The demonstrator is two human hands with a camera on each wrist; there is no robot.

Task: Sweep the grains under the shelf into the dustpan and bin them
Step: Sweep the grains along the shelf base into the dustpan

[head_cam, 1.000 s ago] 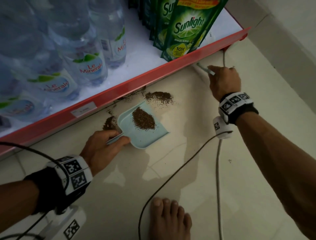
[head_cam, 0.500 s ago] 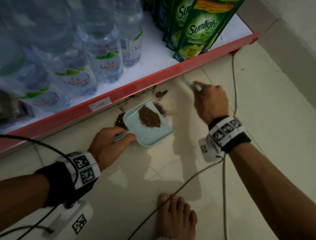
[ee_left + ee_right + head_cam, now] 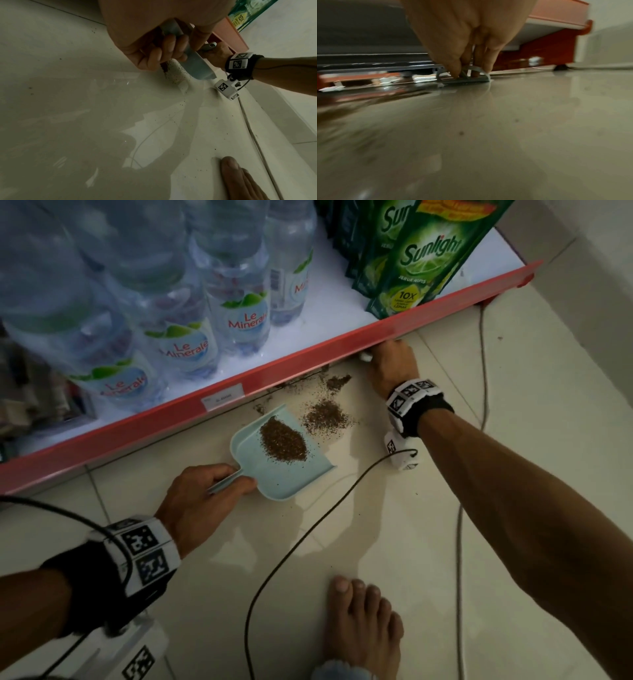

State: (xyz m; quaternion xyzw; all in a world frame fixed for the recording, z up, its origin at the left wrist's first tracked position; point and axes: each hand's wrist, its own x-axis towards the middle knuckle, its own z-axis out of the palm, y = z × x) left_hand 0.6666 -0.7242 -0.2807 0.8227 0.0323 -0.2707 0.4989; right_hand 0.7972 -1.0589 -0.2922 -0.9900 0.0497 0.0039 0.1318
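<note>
Reaching low, the right hand (image 3: 390, 368) grips a small brush (image 3: 465, 79) at the red shelf edge (image 3: 308, 361), its head hidden beneath, likely to drag out hidden grains. The left hand (image 3: 202, 501) clamps the pale blue dustpan (image 3: 277, 460) handle, lip toward the 2 loose grain piles (image 3: 325, 417) beside it, ready to catch them.

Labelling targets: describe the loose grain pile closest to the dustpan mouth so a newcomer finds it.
Find the red shelf edge running across the floor. Just below it lies the pale blue dustpan, handle gripped by the left hand. The target pile sits on bare tile right of the pan's open side, denser than the thin scatter by the shelf.
</note>
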